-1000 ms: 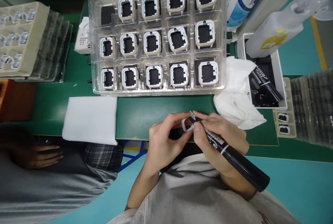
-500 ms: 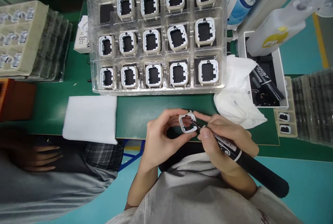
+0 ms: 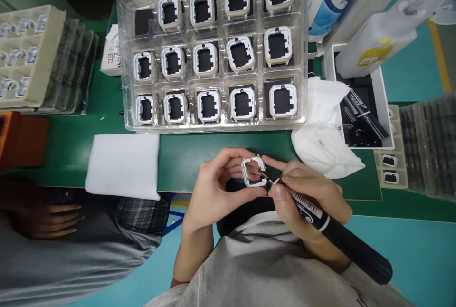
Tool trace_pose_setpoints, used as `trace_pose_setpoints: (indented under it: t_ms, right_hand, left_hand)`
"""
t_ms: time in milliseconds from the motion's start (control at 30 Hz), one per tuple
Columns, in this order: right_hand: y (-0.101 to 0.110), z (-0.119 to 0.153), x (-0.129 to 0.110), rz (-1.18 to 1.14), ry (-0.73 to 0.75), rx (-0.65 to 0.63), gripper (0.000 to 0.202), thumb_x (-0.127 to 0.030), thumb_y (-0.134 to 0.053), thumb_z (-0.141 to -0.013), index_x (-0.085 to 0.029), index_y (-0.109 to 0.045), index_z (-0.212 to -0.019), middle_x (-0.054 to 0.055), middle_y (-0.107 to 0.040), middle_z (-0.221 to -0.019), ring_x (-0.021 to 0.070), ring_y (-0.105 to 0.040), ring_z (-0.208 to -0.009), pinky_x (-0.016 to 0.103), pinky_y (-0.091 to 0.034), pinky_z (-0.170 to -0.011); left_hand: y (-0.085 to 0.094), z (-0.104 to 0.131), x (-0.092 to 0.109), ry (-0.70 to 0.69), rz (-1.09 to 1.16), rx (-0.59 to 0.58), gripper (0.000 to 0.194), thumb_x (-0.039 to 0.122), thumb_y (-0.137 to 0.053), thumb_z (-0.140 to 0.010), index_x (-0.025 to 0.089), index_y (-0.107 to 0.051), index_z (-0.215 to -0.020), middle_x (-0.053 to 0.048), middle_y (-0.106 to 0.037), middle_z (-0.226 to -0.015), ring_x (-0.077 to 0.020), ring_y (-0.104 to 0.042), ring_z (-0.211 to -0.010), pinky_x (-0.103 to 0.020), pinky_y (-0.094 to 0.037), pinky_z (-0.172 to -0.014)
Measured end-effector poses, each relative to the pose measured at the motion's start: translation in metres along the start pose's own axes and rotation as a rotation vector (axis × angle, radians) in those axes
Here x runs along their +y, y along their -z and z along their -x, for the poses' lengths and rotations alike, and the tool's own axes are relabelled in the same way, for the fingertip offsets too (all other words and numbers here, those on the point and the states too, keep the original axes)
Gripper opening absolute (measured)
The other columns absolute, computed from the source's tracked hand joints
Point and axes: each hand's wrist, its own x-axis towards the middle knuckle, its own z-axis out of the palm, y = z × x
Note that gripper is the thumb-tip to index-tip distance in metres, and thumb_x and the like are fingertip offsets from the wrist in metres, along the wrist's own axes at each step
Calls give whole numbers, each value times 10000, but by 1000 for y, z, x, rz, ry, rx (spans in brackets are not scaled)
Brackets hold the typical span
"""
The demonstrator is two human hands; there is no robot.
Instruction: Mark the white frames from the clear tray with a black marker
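A small white square frame [image 3: 244, 172] is held between the thumb and fingers of my left hand [image 3: 213, 190], over the table's front edge. My right hand [image 3: 309, 197] grips a black marker pen [image 3: 356, 247], its tip at the right inner side of the frame. Beyond my hands lies a clear plastic tray [image 3: 213, 129] with several similar white frames in its compartments, each over a dark pad. The back left compartment [image 3: 144, 22] holds only a dark pad.
A folded white cloth [image 3: 123, 164] lies at the left, a crumpled white cloth [image 3: 320, 145] right of the tray. A white box [image 3: 386, 102] holds dark pens and a bottle [image 3: 377, 43]. Stacked trays [image 3: 73, 64] stand far left. A person's hand [image 3: 57, 221] rests at lower left.
The frame in my left hand has shifted slightly left and down and turned a little. My right hand and the marker have moved slightly left, and the whole view has shifted a little.
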Motion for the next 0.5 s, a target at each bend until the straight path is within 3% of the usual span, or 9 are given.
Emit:
trace_pose_setpoints:
  t_ms: [233, 500]
  right_hand:
    - [-7, 3, 4, -14, -101, 89, 241, -41, -768, -959, -264, -708, -1028, -70, -694, -718, 156, -684, -599, 493, -805, -945]
    - [-7, 3, 6, 19, -73, 50, 276, 12, -756, -947, -245, -695, -1030, -74, -580, -727, 124, -621, -606, 478, -804, -974]
  left_hand:
    - [-10, 6, -5, -67, -151, 132, 511, 115, -1031, -782, 222, -814, -1231, -43, -906, -1047, -217, -894, -917, -295, -761, -905]
    - [-10, 10, -10, -136, -314, 145, 457, 113, -952, -895, 289, -803, -1290, 1, -889, -1109, -175, -875, -965, -242, -726, -929]
